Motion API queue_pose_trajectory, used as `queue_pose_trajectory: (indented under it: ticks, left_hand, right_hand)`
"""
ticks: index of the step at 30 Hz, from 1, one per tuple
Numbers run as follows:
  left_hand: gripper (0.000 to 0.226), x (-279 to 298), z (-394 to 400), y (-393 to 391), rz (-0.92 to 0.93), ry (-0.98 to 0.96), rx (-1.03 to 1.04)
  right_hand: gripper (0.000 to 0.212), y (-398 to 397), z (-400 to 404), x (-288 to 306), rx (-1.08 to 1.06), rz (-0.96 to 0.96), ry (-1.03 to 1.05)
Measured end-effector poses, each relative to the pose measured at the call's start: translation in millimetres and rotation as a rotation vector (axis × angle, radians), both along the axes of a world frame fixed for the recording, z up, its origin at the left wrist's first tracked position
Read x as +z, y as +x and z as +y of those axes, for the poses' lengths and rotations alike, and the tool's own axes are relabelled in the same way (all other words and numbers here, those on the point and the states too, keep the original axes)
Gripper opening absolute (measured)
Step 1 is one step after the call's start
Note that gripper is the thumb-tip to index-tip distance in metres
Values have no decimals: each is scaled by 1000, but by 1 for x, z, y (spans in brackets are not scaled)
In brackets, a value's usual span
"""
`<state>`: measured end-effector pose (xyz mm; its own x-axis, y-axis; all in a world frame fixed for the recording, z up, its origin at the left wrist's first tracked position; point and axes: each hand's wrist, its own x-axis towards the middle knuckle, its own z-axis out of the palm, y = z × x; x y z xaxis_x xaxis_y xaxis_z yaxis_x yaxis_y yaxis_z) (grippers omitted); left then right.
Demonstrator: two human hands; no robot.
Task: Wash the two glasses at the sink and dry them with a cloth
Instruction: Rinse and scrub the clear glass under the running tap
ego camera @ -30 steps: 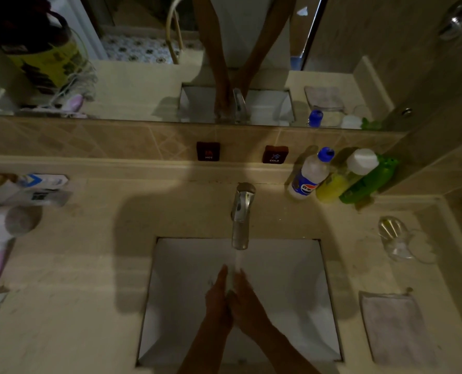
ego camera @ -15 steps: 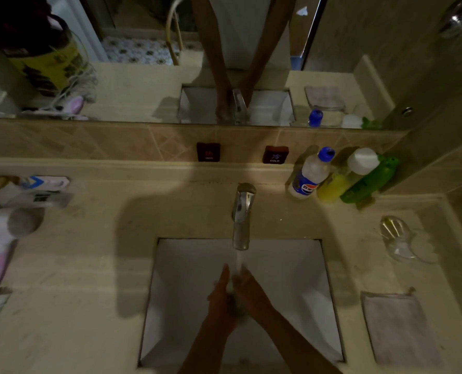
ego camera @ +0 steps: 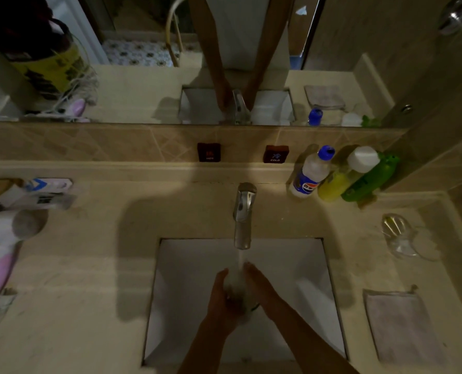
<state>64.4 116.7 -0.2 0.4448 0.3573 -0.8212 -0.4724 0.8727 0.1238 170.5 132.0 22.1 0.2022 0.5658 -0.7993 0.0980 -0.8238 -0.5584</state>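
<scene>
dim bathroom, beige stone counter (ego camera: 89,265), white sink (ego camera: 300,287) | clear glass (ego camera: 236,288) under tap (ego camera: 243,211) stream, blurred | left hand (ego camera: 220,300) grips it; right hand (ego camera: 262,288) seems to cup it | second glass (ego camera: 398,234) lies on counter, right

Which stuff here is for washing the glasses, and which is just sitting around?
For the job:
glass under the water, held by left hand and right hand
other glass
tap
sink
cloth

Just lying about:
blue-capped bottle
yellow bottle
green bottle
hairdryer
</scene>
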Motion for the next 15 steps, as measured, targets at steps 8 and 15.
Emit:
queue_pose_trajectory:
  ticks: [8, 15]
  left_hand:
    - [69, -15, -1, 6, 273, 44, -100]
    - [61, -7, -4, 7, 192, 86, -97]
  right_hand:
    - [53, -23, -51, 4, 102, 3, 207]
    - [47, -10, -9, 1, -46, -111, 12]
